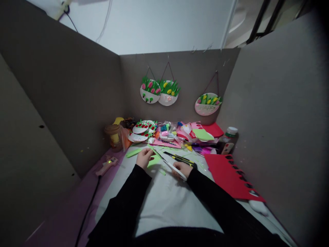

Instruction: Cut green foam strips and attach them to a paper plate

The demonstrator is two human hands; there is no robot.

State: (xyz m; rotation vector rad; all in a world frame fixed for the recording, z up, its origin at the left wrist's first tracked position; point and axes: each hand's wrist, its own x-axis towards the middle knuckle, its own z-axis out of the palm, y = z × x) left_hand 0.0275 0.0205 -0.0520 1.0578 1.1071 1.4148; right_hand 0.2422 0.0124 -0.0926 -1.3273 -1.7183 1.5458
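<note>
My left hand (144, 157) pinches a piece of light green paper (154, 161) over the white cloth. White-handled scissors (177, 170) are in my right hand (182, 168), their blades pointing up and left to the paper beside my left fingers. Whether the blades are parted is too small to tell. Just beyond my right hand lies a yellow-and-black box cutter (180, 158). Thin green paper scraps (164, 172) lie around and below the hands. Another green strip (133, 153) rests to the left of my left hand.
Paper-plate flower crafts (138, 137) and packets of supplies line the back. A lidded brown cup (113, 137) and corded pink glue gun (107, 166) stand left. Red sheets (228, 175) and a white-capped bottle (228, 139) are right. Grey panels (174, 68) enclose the table.
</note>
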